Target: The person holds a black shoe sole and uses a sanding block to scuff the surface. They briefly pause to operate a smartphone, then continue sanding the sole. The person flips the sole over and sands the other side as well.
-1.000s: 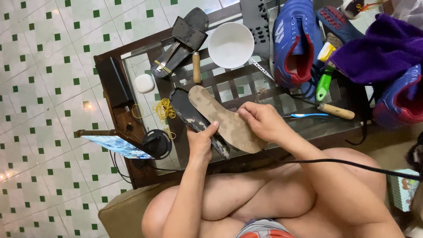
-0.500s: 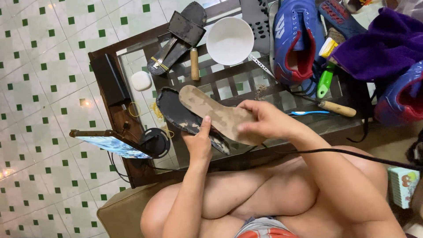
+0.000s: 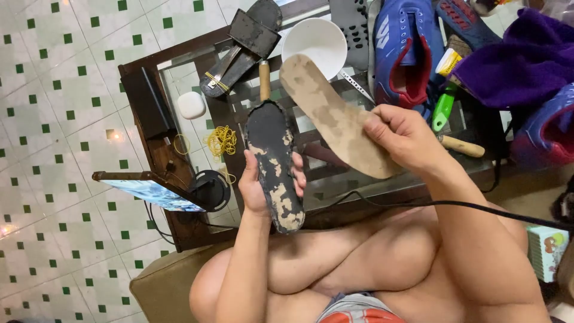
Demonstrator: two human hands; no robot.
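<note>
Two flat, glue-blotched insoles

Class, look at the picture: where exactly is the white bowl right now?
In the head view, the white bowl sits at the table's far edge, left of the blue shoe, just beyond the tan insole.

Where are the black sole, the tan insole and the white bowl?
black sole (image 3: 272,161), head view, middle of its patchy face
tan insole (image 3: 332,113), head view, middle of its stained surface
white bowl (image 3: 317,39), head view, inner wall
</note>
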